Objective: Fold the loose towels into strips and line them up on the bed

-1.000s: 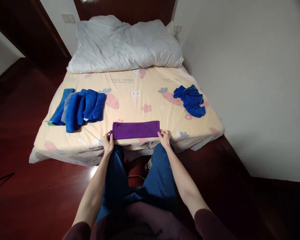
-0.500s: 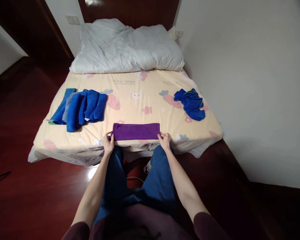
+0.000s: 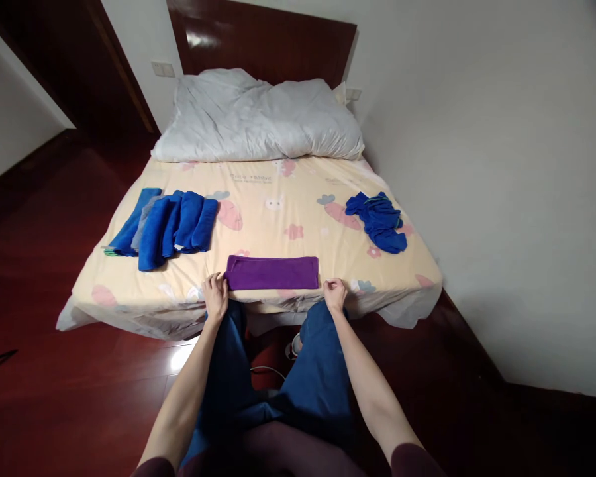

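A purple towel, folded into a long flat strip, lies along the front edge of the bed. My left hand is at its left end, with loosely bent fingers apart and the fingertips by the towel's corner. Just past the right end, with a small gap to the cloth, my right hand rests with its fingers curled closed and nothing visible in them.
Several folded blue towels, with a grey one among them, lie on the left of the bed. Crumpled blue cloth is on the right. A pale quilt is heaped by the headboard. A wall stands at right.
My right hand has let go of the purple towel's right end and moved slightly right. My left hand has loosened at the left end. The view has tilted up a little.
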Demonstrator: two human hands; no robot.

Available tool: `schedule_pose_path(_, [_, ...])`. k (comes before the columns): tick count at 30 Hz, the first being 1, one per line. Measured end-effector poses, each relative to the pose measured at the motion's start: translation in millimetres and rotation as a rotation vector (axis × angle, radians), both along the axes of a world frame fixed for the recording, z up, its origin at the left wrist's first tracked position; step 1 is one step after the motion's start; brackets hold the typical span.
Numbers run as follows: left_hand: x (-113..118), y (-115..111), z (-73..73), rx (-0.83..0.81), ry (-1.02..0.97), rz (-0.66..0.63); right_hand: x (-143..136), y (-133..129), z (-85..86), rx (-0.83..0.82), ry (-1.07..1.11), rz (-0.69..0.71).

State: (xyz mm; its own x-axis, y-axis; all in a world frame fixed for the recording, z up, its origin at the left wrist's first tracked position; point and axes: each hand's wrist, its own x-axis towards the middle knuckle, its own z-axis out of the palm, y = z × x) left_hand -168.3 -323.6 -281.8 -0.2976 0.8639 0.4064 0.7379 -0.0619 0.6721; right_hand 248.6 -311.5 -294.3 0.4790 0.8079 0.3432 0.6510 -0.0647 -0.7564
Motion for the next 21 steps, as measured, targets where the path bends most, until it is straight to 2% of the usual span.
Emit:
schedule_pose_path(3, [6,-9,4.8,0.054,0.176,-0.14,1,-13,11.7,0.063,-0.121,0.059])
schedule_pose_path(6, [13,-11,8.6,0.045,0.28,-0.384,-2,-25,25.9,0.083,-0.314,0.274])
schedule_pose_path(8, [17,-8,9.3,0.016,0.314,-0.458,-5,-30,32.9,0.047,-0.407,0.395])
schedule_pose_path(11, [18,-2,7.3,-0.044,0.347,-0.478,-10,-30,35.9,-0.033,-0.482,0.526])
schedule_pose_path(14, [17,2,4.3,-0.073,0.38,-0.475,-17,-21,30.2,-0.108,-0.509,0.62])
schedule_pose_path(21, [11,14,-1.6,-0.095,0.353,-0.443,-31,3,13.4,-0.196,-0.444,0.496])
